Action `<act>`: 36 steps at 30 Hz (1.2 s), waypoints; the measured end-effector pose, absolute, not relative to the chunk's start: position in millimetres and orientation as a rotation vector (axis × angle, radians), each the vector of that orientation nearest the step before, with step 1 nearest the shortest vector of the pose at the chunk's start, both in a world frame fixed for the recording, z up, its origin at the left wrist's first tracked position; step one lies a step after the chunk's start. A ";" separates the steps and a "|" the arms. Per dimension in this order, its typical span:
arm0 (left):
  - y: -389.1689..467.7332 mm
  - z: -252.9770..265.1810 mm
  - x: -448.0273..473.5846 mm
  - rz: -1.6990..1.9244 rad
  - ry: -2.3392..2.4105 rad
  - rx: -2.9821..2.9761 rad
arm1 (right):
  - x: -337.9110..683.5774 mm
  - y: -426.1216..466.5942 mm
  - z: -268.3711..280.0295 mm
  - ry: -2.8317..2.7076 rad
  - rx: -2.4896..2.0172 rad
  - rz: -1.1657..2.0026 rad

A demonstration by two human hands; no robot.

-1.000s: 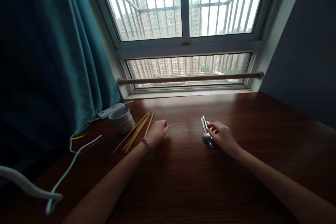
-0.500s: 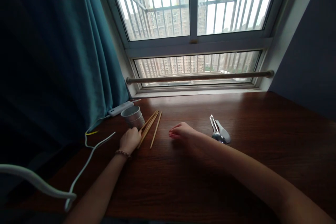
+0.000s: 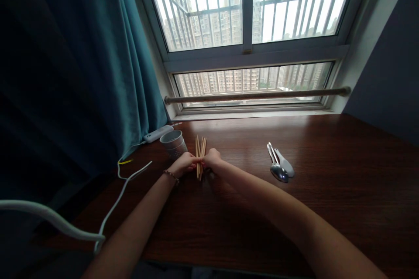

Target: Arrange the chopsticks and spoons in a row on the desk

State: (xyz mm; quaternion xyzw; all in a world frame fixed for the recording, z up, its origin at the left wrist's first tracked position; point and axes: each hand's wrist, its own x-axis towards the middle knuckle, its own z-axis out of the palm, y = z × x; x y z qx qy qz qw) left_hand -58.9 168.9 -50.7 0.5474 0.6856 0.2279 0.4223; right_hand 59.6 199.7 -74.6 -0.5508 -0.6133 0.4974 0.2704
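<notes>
Several wooden chopsticks [image 3: 200,145] are bunched together, pointing toward the window, on the dark wooden table [image 3: 248,209]. My left hand [image 3: 183,164] and my right hand [image 3: 212,159] meet at the bundle and both grip it near its lower end. A grey cup [image 3: 173,143] stands just left of the chopsticks, close to my left hand. Two metal spoons [image 3: 279,166] lie together on the table to the right, apart from both hands.
A teal curtain [image 3: 81,65] hangs at the left. A white power strip [image 3: 159,133] lies behind the cup and its white cable [image 3: 114,200] trails over the table's left edge. A wooden rail [image 3: 258,94] runs along the window at the back.
My right hand left the spoons and crossed left to the chopsticks. My left hand gathered the spread chopsticks, which now stand bunched and turned toward the window. The view shifted left.
</notes>
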 end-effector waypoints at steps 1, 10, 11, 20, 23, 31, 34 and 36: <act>168.1 -49.1 -53.1 0.583 1.666 1.348 | 64.5 198.7 -73.4 -1.663 -1.524 1.313; 157.0 -48.4 37.9 0.620 1.350 1.332 | 178.0 158.1 -58.3 -1.740 -1.628 1.069; 155.1 -48.4 52.1 0.612 1.329 1.340 | 192.5 153.1 -57.9 -1.741 -1.645 1.044; 148.1 -48.3 138.2 0.483 1.245 1.383 | 269.1 122.1 -56.7 -1.848 -1.811 0.788; 147.8 -47.3 142.8 0.456 1.246 1.389 | 273.4 116.2 -56.8 -1.925 -1.798 0.681; 146.2 -61.4 113.7 0.545 1.291 1.482 | 273.6 102.2 -60.1 -2.076 -1.752 0.434; 140.8 -64.0 101.9 0.582 1.259 1.520 | 270.3 98.1 -61.5 -2.096 -1.732 0.345; 136.4 -63.5 100.0 0.592 1.226 1.530 | 266.8 97.6 -63.8 -2.137 -1.690 0.308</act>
